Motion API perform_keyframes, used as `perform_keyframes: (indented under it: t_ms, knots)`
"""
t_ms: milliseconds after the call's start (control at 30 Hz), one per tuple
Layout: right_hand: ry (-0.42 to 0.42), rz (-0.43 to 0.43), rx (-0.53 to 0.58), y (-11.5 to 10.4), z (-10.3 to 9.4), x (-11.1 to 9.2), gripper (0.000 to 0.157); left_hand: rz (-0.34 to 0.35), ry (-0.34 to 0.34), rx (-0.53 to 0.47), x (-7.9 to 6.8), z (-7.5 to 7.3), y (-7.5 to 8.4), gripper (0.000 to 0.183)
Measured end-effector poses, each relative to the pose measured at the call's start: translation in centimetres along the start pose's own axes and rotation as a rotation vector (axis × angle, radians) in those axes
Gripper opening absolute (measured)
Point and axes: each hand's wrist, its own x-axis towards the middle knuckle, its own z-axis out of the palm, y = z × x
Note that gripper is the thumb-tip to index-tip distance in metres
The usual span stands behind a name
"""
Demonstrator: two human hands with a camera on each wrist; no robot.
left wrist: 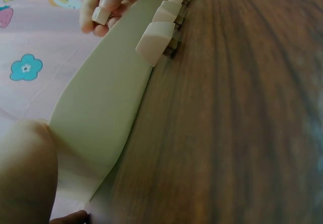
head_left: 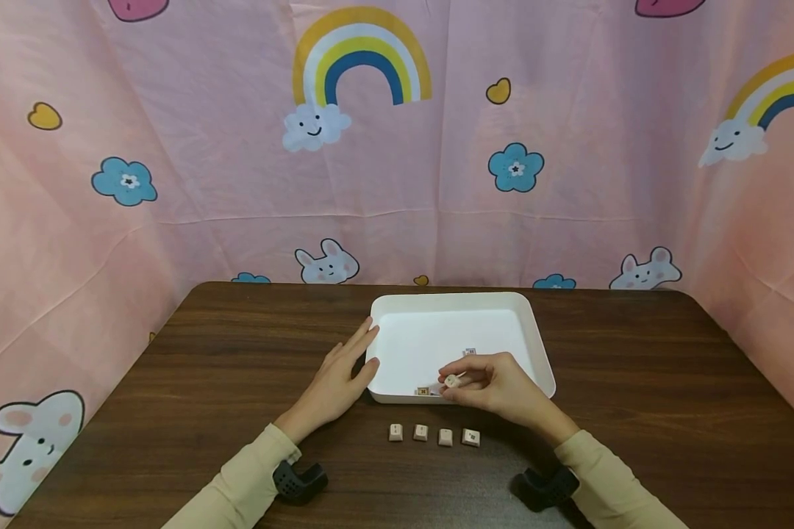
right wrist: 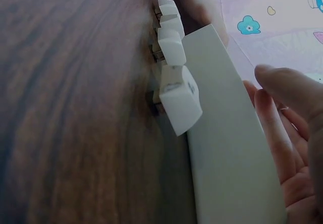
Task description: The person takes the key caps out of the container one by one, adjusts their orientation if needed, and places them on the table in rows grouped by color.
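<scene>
- Filling the background, a pink backdrop (head_left: pixel 238 169) carries rainbows, smiling clouds, blue flowers, yellow hearts and white animal faces.
- Spreading below it, a dark brown wood-grain table (head_left: pixel 635 382) bears everything else.
- White and shallow, with rounded corners, a tray (head_left: pixel 450 300) rests on the table in front of the person.
- Pale yellowish sleeves (head_left: pixel 238 481) cover both forearms.
- The right hand (head_left: pixel 503 386) is above the tray's near right part, thumb and fingertips clamped on a small light keycap.
- The left hand (head_left: pixel 334 382) lies along the tray's left side, its fingers extended and touching the rim, the thumb apart from them near the front left corner.
- Black wrist devices (head_left: pixel 300 483) sit beneath the wrists, one at each.
- Four light keycaps (head_left: pixel 420 433) stand in a row on the table, apart from one another, just outside the tray's near wall; the wrist views show dark parts underneath them.
- The held keycap (head_left: pixel 453 380) is between the right thumb and fingers, over the tray, its top marking too small to read.
- Small pieces (head_left: pixel 423 391) lie inside the tray, by the near wall and behind the right hand, the latter partly hidden.
</scene>
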Motion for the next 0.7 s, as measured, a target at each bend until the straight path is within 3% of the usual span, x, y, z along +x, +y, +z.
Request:
perform_keyframes:
  t_ms: [233,700]
  knots:
    - [0.039,-0.009,-0.032,0.13,0.22,0.01,0.024,0.004,0.001,0.002,-0.06,0.0,-0.01,0.058]
    - [0.1,-0.104,-0.064,0.4,0.13,0.03,0.023,-0.002,-0.006,-0.008,-0.03,0.06,-0.22,0.057]
